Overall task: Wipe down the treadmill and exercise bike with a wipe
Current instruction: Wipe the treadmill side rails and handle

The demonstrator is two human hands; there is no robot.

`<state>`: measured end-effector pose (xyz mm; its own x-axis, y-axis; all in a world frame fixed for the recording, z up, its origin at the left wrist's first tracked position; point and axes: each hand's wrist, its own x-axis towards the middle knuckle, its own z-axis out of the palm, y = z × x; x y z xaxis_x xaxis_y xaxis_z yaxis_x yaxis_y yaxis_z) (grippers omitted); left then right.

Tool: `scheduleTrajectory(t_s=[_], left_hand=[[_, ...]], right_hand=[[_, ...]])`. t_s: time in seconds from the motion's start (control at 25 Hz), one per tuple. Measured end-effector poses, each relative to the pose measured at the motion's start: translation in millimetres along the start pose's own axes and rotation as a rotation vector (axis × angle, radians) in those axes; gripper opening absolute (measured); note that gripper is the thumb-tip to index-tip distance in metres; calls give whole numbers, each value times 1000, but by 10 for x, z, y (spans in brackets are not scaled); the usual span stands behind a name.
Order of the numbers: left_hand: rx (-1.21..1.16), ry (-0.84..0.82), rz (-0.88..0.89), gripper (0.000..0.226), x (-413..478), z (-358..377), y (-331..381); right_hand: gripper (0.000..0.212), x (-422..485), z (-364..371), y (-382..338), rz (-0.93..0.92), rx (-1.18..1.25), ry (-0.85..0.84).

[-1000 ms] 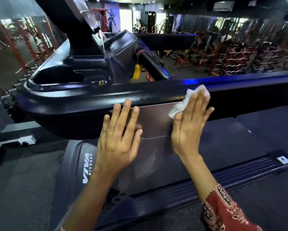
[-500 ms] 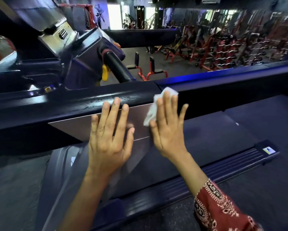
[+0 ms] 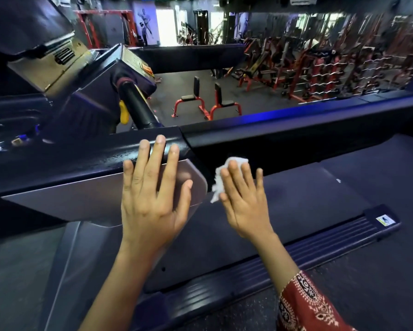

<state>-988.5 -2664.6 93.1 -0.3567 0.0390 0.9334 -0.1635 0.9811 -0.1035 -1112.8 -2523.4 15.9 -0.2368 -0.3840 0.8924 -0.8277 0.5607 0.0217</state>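
The treadmill's black side handrail (image 3: pixel 296 132) runs across the view, with a grey panel (image 3: pixel 81 201) below it on the left. My left hand (image 3: pixel 153 199) lies flat with straight fingers on the grey panel, fingertips reaching the rail. My right hand (image 3: pixel 246 201) presses a crumpled white wipe (image 3: pixel 218 180) with straight fingers against the dark side of the rail, just right of the panel's rounded end. The treadmill belt (image 3: pixel 320 199) lies beyond, and the console (image 3: pixel 93 75) stands at the upper left. No exercise bike is in view.
A ribbed side foot rail (image 3: pixel 296 254) runs along the deck below my hands. A black handlebar with a yellow clip (image 3: pixel 124 113) juts from the console. Across the floor stand red benches (image 3: pixel 205 101) and racks of red weight machines (image 3: pixel 320 68).
My right hand has slid the wipe off the grey panel, rightward and down onto the dark rail side. My left hand stays flat on the panel. The view has shifted right along the rail.
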Motion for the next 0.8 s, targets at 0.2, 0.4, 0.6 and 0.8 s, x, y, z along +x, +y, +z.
scheduleTrajectory(t_s=[0.2, 0.4, 0.6, 0.8], left_hand=[[32, -3, -41, 48, 76, 36, 97], [-1, -16, -67, 41, 174, 28, 162], [-17, -42, -78, 39, 249, -34, 172], [-11, -66, -66, 40, 309, -17, 187]], right_hand=[[54, 466, -216, 162, 427, 211, 87], [44, 912, -327, -209, -79, 168, 47], [46, 1037, -524, 125, 190, 58, -11], [44, 1208, -458, -159, -200, 155, -121]])
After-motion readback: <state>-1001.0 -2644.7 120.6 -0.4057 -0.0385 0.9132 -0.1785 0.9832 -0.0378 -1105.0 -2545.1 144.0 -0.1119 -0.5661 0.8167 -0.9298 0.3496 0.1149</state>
